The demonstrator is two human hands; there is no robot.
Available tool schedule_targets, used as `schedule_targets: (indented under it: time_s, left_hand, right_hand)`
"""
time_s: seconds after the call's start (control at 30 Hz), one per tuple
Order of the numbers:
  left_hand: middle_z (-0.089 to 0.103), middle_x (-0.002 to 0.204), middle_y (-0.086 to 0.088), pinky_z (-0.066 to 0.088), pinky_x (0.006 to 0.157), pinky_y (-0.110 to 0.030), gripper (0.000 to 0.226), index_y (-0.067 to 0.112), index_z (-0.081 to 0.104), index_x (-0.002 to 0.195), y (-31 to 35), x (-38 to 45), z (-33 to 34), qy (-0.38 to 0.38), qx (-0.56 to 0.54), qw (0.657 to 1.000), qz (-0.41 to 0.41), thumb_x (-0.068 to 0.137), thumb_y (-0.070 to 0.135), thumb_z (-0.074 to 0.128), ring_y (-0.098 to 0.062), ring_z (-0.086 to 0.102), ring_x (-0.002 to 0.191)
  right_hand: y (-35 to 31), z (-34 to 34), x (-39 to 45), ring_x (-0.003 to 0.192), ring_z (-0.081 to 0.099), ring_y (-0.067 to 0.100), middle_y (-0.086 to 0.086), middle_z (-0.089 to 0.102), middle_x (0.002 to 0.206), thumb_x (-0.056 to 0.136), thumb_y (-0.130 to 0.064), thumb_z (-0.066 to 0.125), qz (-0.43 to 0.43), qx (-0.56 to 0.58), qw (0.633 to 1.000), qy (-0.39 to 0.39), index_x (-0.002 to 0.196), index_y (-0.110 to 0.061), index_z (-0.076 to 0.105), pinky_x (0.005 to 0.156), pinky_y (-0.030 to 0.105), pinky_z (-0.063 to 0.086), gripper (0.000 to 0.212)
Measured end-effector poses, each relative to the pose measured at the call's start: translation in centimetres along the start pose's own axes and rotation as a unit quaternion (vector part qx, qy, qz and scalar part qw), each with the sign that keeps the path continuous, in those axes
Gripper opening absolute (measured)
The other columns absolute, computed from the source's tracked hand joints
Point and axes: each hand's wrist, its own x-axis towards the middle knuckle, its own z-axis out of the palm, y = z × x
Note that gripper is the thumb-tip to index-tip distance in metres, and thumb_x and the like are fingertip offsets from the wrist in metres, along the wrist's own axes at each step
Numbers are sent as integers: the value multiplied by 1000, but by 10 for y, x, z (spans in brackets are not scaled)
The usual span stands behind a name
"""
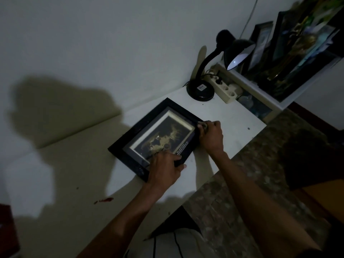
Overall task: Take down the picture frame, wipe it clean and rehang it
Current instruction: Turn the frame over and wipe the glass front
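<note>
A black picture frame (141, 131) with a gold image under glass lies flat, face up, on a white table (78, 164). My left hand (165, 168) grips the frame's near corner, thumb on its outer edge. At the frame's right edge my right hand (212, 136) is closed around a small wad of cloth (203, 126) and presses it against the frame. Most of the cloth is hidden inside the fist.
A black gooseneck desk lamp (201, 90) and a white power strip (225, 88) stand at the table's far end. A white shelf (260, 90) to the right holds more frames and pictures. Cables hang below the table's near edge. The room is dim.
</note>
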Motion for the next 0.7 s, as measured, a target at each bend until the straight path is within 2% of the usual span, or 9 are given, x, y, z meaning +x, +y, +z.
schedule_targets:
  time_s: [0.1,0.27,0.4,0.5,0.6,0.7]
  left_hand:
    - [71,105,-6,57,75,-29,42,15,76,107,0,0,0,-1,6,1000,5,76,43,82,-17,68,86]
    - [71,104,-6,56,73,-30,38,15,76,108,0,-1,-3,-17,5,1000,10,79,39,81,-18,68,86]
    - [68,88,-2,53,63,-30,17,24,78,96,5,-3,-6,-19,40,999,22,79,24,78,-19,66,79]
    - [67,87,-2,53,63,-32,13,26,77,94,5,-3,-7,-18,48,998,27,80,27,76,-20,65,79]
    - [70,99,-4,56,74,-38,31,21,76,106,3,-3,-4,-17,26,1000,7,81,39,78,-21,67,87]
    - [71,104,-7,57,79,-40,40,16,75,110,3,-4,-2,-11,19,1000,4,80,41,79,-20,67,90]
  right_hand:
    - [-1,5,-12,92,61,32,12,50,116,99,-33,56,9,12,1000,17,116,-15,66,85,39,51,26]
    - [-12,12,-52,85,59,26,8,51,107,98,-35,57,-23,0,1000,-17,106,-15,67,77,35,50,24]
    - [-13,21,-90,78,49,7,-1,49,102,97,-36,59,-108,18,994,-17,102,-18,67,71,26,42,20]
    - [-9,21,-93,82,51,2,-4,51,105,97,-37,59,-126,43,991,-9,106,-22,67,74,23,45,19]
    - [0,15,-77,89,52,5,-1,53,106,98,-35,59,-93,56,994,28,111,-22,69,80,27,49,21]
    - [8,7,-49,93,52,10,5,56,110,98,-35,58,-21,59,996,60,117,-20,69,85,33,50,27]
